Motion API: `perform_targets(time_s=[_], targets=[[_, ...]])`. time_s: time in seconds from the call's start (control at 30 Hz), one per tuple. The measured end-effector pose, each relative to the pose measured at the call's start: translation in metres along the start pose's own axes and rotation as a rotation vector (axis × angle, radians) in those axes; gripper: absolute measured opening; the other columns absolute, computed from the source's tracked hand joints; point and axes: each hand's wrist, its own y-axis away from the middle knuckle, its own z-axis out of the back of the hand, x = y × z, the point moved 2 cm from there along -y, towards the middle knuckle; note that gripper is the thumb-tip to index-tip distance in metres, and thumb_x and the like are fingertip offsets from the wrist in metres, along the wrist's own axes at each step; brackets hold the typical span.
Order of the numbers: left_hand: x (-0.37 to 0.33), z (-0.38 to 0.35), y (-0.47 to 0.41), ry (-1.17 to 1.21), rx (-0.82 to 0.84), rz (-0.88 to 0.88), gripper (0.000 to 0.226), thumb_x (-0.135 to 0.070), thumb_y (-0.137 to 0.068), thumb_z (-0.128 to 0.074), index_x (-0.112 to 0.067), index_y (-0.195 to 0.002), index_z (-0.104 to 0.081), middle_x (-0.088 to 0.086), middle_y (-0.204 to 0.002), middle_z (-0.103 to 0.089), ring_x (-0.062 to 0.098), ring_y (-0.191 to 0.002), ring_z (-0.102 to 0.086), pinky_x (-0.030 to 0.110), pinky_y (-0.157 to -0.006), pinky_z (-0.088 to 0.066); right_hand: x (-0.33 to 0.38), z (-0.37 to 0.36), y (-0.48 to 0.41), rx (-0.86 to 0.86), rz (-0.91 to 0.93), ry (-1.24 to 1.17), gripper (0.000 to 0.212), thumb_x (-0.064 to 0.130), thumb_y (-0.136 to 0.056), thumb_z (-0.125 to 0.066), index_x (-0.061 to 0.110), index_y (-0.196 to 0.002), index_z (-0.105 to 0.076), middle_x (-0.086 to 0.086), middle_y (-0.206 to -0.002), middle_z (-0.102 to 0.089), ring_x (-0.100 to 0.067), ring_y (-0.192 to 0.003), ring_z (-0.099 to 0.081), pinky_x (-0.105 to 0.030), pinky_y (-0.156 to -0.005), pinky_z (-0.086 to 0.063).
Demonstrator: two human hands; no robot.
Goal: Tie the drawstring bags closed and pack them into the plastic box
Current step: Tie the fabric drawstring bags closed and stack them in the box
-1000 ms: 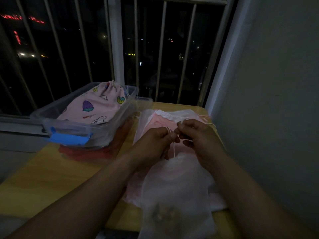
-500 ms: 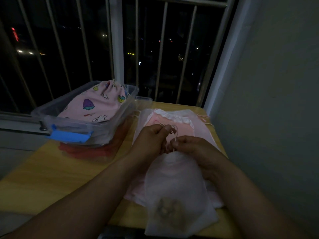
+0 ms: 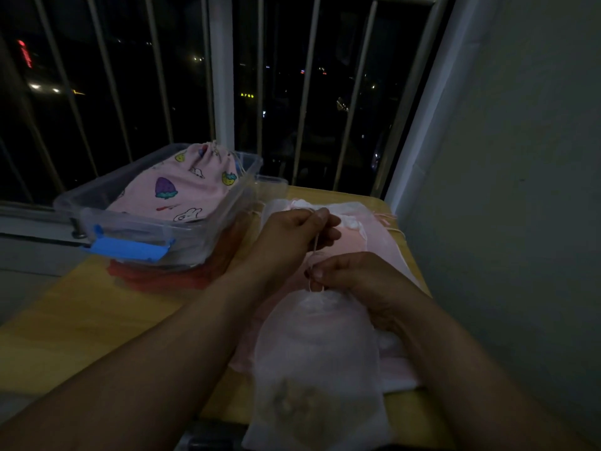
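Observation:
A sheer white drawstring bag [image 3: 317,362] lies over the table's near edge with its mouth gathered. Its thin drawstring [image 3: 314,252] runs taut from the gathered mouth up to my left hand [image 3: 294,234], which pinches the cord above the bag. My right hand [image 3: 349,276] pinches the cord low, right at the bag's mouth. Beneath it lies a pile of flat pink and white bags [image 3: 367,236]. At the back left stands the clear plastic box [image 3: 227,219] with a pink cartoon-print bag [image 3: 182,193] inside, its top tied.
The box rests on its red lid [image 3: 156,278] on a yellow wooden table [image 3: 84,314]. A blue latch [image 3: 125,249] sticks out at the box's near end. Window bars [image 3: 302,92] stand behind the table, a grey wall [image 3: 507,190] close on the right.
My hands started close together at the cord. Now the left has pulled up and away while the right dropped to the bag's mouth, drawing the string taut.

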Motion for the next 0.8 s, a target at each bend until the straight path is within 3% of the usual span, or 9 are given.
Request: perform_targets(time_s=[0.1, 0.17, 0.27, 0.37, 0.47, 0.57, 0.8], targets=[[-0.001, -0.005, 0.000, -0.005, 0.040, 0.009, 0.031, -0.031, -0.108, -0.051, -0.012, -0.110, -0.076, 0.004, -0.101, -0.079, 0.017, -0.098, -0.075, 0.035, -0.094, -0.060, 0.002, -0.001, 0.002, 0.017, 0.036, 0.024, 0.022, 0.025, -0.094, -0.070, 0.022, -0.076, -0.082, -0.001, -0.095, -0.080, -0.018, -0.104, -0.072, -0.038, -0.101, -0.052], [-0.001, -0.008, 0.000, -0.063, 0.076, 0.037, 0.033, -0.037, -0.108, -0.049, -0.016, -0.113, -0.075, 0.001, -0.101, -0.079, 0.018, -0.095, -0.076, 0.040, -0.086, -0.063, 0.002, -0.001, 0.003, 0.015, 0.070, 0.015, 0.025, 0.022, -0.094, -0.070, 0.021, -0.071, -0.081, -0.002, -0.091, -0.079, -0.016, -0.100, -0.072, -0.033, -0.095, -0.053], [-0.002, -0.009, 0.003, -0.240, 0.146, 0.067, 0.041, -0.048, -0.107, -0.045, -0.016, -0.117, -0.070, 0.000, -0.100, -0.077, 0.024, -0.083, -0.076, 0.035, -0.064, -0.061, -0.002, 0.001, 0.002, 0.006, 0.079, -0.091, 0.025, 0.010, -0.092, -0.069, 0.013, -0.069, -0.079, -0.007, -0.091, -0.078, -0.020, -0.096, -0.073, -0.031, -0.089, -0.054], [0.001, -0.002, 0.006, -0.433, 0.182, 0.016, 0.040, -0.050, -0.107, -0.044, -0.015, -0.108, -0.065, 0.002, -0.094, -0.073, 0.016, -0.074, -0.071, 0.032, -0.067, -0.057, -0.009, 0.006, 0.001, 0.000, 0.034, -0.255, 0.020, 0.004, -0.092, -0.066, 0.002, -0.075, -0.076, -0.017, -0.093, -0.076, -0.025, -0.087, -0.072, -0.033, -0.084, -0.055], [0.004, 0.006, 0.011, -0.687, 0.197, -0.007, 0.032, -0.050, -0.105, -0.048, -0.023, -0.110, -0.065, -0.004, -0.091, -0.070, 0.007, -0.077, -0.064, 0.028, -0.067, -0.046, -0.012, 0.010, -0.001, -0.023, 0.011, -0.302, 0.020, 0.005, -0.093, -0.065, 0.003, -0.075, -0.076, -0.018, -0.086, -0.074, -0.027, -0.080, -0.068, -0.035, -0.080, -0.053], [0.006, 0.013, 0.012, -0.821, 0.209, -0.034, 0.028, -0.049, -0.102, -0.055, -0.024, -0.103, -0.067, -0.005, -0.088, -0.066, 0.012, -0.080, -0.060, 0.031, -0.068, -0.044, -0.014, 0.010, -0.002, -0.047, 0.005, -0.280, 0.020, 0.006, -0.091, -0.067, 0.007, -0.074, -0.077, -0.015, -0.083, -0.072, -0.025, -0.081, -0.064, -0.036, -0.083, -0.050], [0.005, 0.022, 0.013, -0.780, 0.279, -0.042, 0.020, -0.034, -0.101, -0.062, -0.017, -0.095, -0.071, -0.002, -0.090, -0.069, 0.016, -0.087, -0.064, 0.038, -0.081, -0.052, -0.013, 0.010, 0.002, -0.069, 0.034, -0.230, 0.006, 0.015, -0.078, -0.077, 0.009, -0.078, -0.078, -0.017, -0.095, -0.076, -0.029, -0.090, -0.068, -0.053, -0.100, -0.052]])
